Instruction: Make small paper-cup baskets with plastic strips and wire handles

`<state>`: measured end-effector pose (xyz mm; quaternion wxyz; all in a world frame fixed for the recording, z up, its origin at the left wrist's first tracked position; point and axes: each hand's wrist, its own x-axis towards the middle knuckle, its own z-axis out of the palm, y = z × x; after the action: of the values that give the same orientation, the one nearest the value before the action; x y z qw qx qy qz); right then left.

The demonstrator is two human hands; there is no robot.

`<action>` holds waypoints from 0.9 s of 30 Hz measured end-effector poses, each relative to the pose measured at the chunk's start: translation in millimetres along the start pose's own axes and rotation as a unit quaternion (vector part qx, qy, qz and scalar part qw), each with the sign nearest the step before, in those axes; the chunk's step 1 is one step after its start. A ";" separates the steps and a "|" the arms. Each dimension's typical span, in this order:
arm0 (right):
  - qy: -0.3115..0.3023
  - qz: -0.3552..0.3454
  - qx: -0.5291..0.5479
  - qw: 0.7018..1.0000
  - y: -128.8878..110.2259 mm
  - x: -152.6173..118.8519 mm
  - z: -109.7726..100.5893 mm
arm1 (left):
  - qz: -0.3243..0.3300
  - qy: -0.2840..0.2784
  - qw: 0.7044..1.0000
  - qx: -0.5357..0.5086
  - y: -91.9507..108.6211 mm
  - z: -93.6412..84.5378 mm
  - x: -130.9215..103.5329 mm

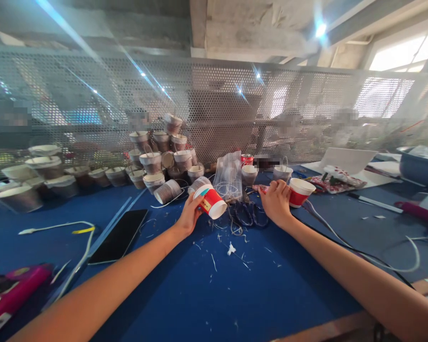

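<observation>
My left hand is closed round a red and white paper cup, tilted with its pale mouth toward the lower right. A teal patch and a yellow label show on its side. My right hand reaches to the table with fingers curled down. By its fingertips lies a small reddish thing, too partly covered to name. Just right of that hand stands another red and white paper cup, upright. Dark-handled scissors lie between my hands. Behind them is a bundle of clear plastic strips.
Many grey-brown cups with string handles are stacked at the back left, before a perforated metal screen. A black phone lies left, near a magenta tool. White scraps litter the blue table. A cable runs right.
</observation>
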<state>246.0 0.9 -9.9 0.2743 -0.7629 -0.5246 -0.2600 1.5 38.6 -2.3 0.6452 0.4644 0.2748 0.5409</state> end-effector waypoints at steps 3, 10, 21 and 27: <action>-0.071 -0.062 0.036 0.995 -11.1 -7.5 -14.6 | -0.001 -0.008 1.000 0.003 0.2 0.2 0.2; -0.332 -0.077 0.075 0.937 -31.5 -36.5 -23.9 | -0.005 -0.003 1.000 -0.009 -0.4 2.0 -0.2; -0.314 -0.071 0.095 0.942 -26.8 -33.7 -18.4 | -0.003 -0.005 1.000 0.002 -1.2 -0.2 1.2; -0.251 -0.078 0.068 0.963 -32.5 -38.7 -24.2 | -0.011 -0.011 1.000 0.002 -0.9 0.1 0.1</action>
<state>200.6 -31.5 -14.4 0.1640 -0.7398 -0.6510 -0.0450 2.0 38.7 -3.1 0.6531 0.4685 0.2738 0.5283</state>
